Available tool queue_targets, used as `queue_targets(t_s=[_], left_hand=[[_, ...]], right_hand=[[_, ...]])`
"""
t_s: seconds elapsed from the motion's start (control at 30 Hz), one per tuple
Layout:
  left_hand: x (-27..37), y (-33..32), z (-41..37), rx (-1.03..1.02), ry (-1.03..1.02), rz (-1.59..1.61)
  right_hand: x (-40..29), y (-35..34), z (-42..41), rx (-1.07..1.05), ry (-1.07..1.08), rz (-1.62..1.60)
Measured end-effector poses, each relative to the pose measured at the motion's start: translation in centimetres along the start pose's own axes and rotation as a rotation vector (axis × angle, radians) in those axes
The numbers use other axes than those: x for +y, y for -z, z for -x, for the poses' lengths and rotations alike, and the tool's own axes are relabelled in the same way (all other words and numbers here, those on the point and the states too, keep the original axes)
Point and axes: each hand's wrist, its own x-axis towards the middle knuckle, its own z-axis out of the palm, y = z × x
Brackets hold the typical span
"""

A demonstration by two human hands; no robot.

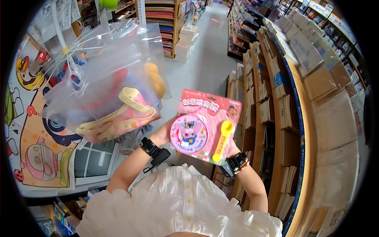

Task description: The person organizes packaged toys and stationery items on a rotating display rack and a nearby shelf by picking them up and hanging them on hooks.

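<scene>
A pink blister-carded toy pack [211, 118] is held up in front of my body, tilted a little. Under its clear plastic sit a round lilac toy tin with a cartoon rabbit [189, 134] and a yellow plastic spoon [223, 139]. My left hand [163, 132] grips the pack's left edge, its fingers mostly behind the card. At the lower right edge my right hand [233, 149] supports it, largely hidden by the pack. Black bands with small devices circle both wrists, and a beaded bracelet [241, 166] is on the right one.
Clear plastic bags [112, 71] holding plush toys and a pink tote [133, 109] hang close at my left. Wooden shelving [268, 97] packed with paper goods runs along my right. A stack of white boxes [185, 41] stands by the aisle floor [204, 59].
</scene>
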Motion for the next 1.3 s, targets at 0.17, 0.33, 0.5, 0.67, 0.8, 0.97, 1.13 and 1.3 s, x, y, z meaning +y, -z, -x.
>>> queue_targets(t_s=[0.17,0.33,0.5,0.67,0.8,0.97,1.13,1.3], left_hand=[[-0.6,-2.6,0.1,0.049,0.196,-0.169],[0.2,-3.6,-0.6,-0.044,0.272,-0.257],[0.3,-3.2,-0.8,-0.086,0.267,-0.330],[-0.4,-2.2,-1.0,-0.092,0.360,-0.301],[-0.9,-1.9,-1.0,-0.062,0.317,-0.312],[-2.2,-0.8,-0.4,0.014,0.230,-0.406],[-2.2,-1.3,-0.9,0.129,0.202,-0.456],[-1.5,-1.8,-0.9,0.150,-0.028,-0.497]], right_hand=[[-0.3,-3.6,0.1,0.071,0.018,0.029],[-1.3,-6.2,0.2,0.215,0.108,0.134],[-3.3,-8.4,0.3,0.330,0.101,0.230],[-6.6,-7.6,-1.0,0.006,-0.128,0.206],[-9.8,-7.9,-1.8,-0.005,0.021,0.222],[-12.9,-14.4,-1.3,-0.050,0.376,0.537],[-7.8,-14.4,-2.9,-0.372,0.681,2.269],[-7.3,-9.6,-4.9,-0.130,0.773,2.380]])
